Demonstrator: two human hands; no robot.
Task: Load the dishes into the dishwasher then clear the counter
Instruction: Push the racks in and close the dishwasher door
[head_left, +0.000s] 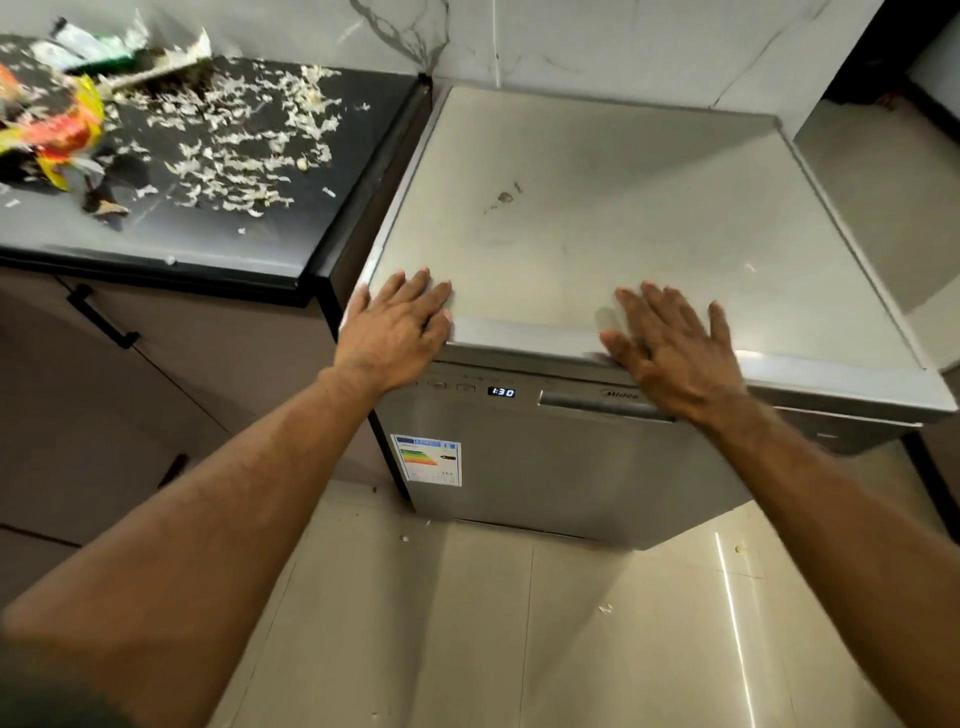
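A silver freestanding dishwasher (561, 467) stands below me with its door closed; its small display (502, 392) reads 1:30. My left hand (397, 327) rests flat on the front left corner of the dishwasher's top, fingers straight. My right hand (675, 348) lies spread over the top's front edge, above the door handle (587, 402). Neither hand holds anything. No dishes are in view. To the left, the black counter (249, 228) is strewn with pale scraps (244, 140) and crumpled colourful wrappers (57, 135).
Brown cabinet fronts with black handles (101, 317) sit under the counter. An energy label (426, 460) is stuck on the dishwasher door. Light floor tiles (519, 623) carry a few crumbs. A marble-look wall rises behind; a steel surface (883, 197) stands at the right.
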